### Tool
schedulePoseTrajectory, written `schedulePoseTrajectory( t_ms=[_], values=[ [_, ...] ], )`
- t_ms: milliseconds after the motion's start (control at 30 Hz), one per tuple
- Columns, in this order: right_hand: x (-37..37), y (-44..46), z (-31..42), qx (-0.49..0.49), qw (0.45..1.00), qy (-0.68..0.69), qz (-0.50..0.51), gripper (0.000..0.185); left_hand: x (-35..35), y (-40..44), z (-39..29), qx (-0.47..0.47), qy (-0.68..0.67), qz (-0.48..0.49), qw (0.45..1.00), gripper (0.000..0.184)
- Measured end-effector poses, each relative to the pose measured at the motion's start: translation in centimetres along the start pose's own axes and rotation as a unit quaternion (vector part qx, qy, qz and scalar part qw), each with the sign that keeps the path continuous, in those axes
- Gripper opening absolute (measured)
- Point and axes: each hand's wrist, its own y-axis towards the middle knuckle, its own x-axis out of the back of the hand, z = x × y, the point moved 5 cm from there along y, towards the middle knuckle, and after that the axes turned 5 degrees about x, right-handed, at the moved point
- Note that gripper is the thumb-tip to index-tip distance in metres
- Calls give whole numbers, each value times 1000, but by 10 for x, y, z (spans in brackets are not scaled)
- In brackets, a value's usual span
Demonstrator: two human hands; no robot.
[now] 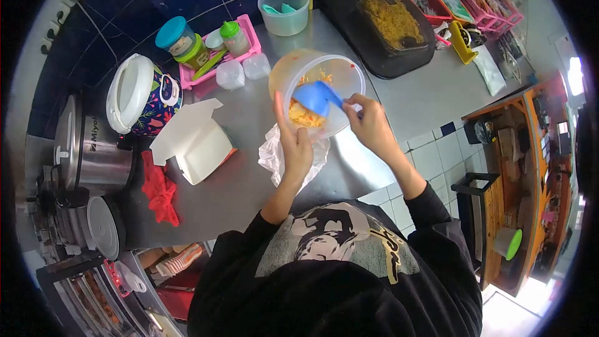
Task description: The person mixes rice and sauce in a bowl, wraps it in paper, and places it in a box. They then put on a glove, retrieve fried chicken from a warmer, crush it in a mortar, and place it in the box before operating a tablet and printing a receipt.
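Head view: I look down through the worn camera onto a metal worktop (pixel 243 118).
Right hand (pixel 369 120): fingers closed on the handle of a blue scoop (pixel 312 97).
Left hand (pixel 296 150): fingers gripping the near left side of a clear tub (pixel 340 75), thumb against its wall.
Tub: tilted, its mouth turned towards the right hand; a crumpled plastic bag (pixel 272 156) shows just below it.
Scoop position: bowl end inside the tub, over the orange-flecked rice (pixel 304 116).
Left of the tub: I note a white paper box (pixel 203 150), lid open, with a red cloth (pixel 160 188) near it.
Beyond the tub: a pink tray (pixel 254 36) of containers and a round bucket (pixel 284 24) holding something teal.
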Motion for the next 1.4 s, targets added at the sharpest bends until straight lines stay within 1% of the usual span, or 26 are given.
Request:
schedulePoseTrajectory(
  t_ms=[67, 100, 133, 200, 233, 333, 400, 433, 467, 500, 533, 567, 600, 667, 800, 900, 1000, 1033, 1100, 1133, 1200, 1233, 1300, 1333, 1400],
  values=[
    [-14, -4, -7, -54, 992, 105, 46, 16, -7, -4, 1, 1, 76, -5, 997, 80],
    [-21, -8, -12, -151, 970, 171, 78, 18, -10, -6, 7, 11, 45, 10, 999, 80],
    [-23, -10, -12, -202, 948, 231, 88, 17, -12, -8, 9, 13, 62, 7, 998, 80],
    [-26, -14, -10, -298, 882, 348, 107, 15, -14, -13, 9, 17, 98, 0, 995, 81],
    [-31, -16, -17, -324, 842, 416, 113, 15, -15, -14, 8, 14, 110, 2, 994, 81],
    [-33, -18, -26, -377, 736, 551, 110, 11, -16, -13, 6, 0, 130, 4, 991, 81],
    [-33, -21, -24, -394, 684, 610, 71, 11, -14, -11, 7, -12, 128, 4, 992, 81],
    [-34, -23, -22, -401, 655, 638, 52, 10, -15, -10, 8, 8, 85, 4, 996, 82],
    [-29, -22, -22, -359, 737, 572, 7, 12, -17, -7, 9, 27, 42, 3, 999, 83],
    [-26, -22, -17, -311, 808, 498, -40, 13, -18, -6, 9, 36, 5, 5, 999, 83],
    [-20, -21, -13, -258, 867, 417, -88, 15, -19, -4, 9, 46, -31, 6, 998, 84],
    [-9, -18, -4, -147, 957, 219, -118, 17, -20, -2, 9, 45, -61, 9, 997, 84],
    [-3, -18, 4, -86, 978, 143, -124, 18, -22, 0, 7, 44, -91, 11, 995, 85],
    [10, -21, 26, 36, 991, -11, -131, 19, -23, 2, 3, 71, -157, 11, 985, 86],
    [30, -24, 52, 82, 988, -30, -128, 17, -23, -2, 3, 118, -262, -1, 958, 88],
    [2, -25, 40, 65, 985, -155, -31, 16, -27, -6, -3, 88, -223, 30, 970, 84],
    [8, -9, 32, 57, 990, -128, -21, 15, -26, -8, -3, 112, -200, 27, 973, 82],
    [19, -3, 34, 88, 989, -111, -45, 14, -25, -8, -1, 105, -205, 32, 973, 82],
    [44, -3, 54, 26, 996, -71, -50, 14, -21, -9, 8, 93, -216, 36, 971, 82],
    [52, -7, 62, -12, 997, -54, -59, 14, -20, -9, 8, 105, -231, 30, 967, 83],
    [37, -14, 56, 13, 991, -123, -47, 13, -21, -8, 7, 130, -262, 26, 956, 84],
    [26, -18, 49, 22, 986, -157, -45, 13, -20, -7, 10, 114, -235, 37, 965, 84],
    [17, -14, 38, 51, 988, -139, -53, 13, -20, -4, 13, 80, -184, 56, 978, 83],
    [19, -11, 35, 62, 988, -135, -48, 14, -22, -6, 16, 96, -215, 53, 971, 84],
    [35, -11, 48, 32, 992, -115, -38, 13, -24, -11, 9, 131, -271, 47, 952, 84]
  ],
)
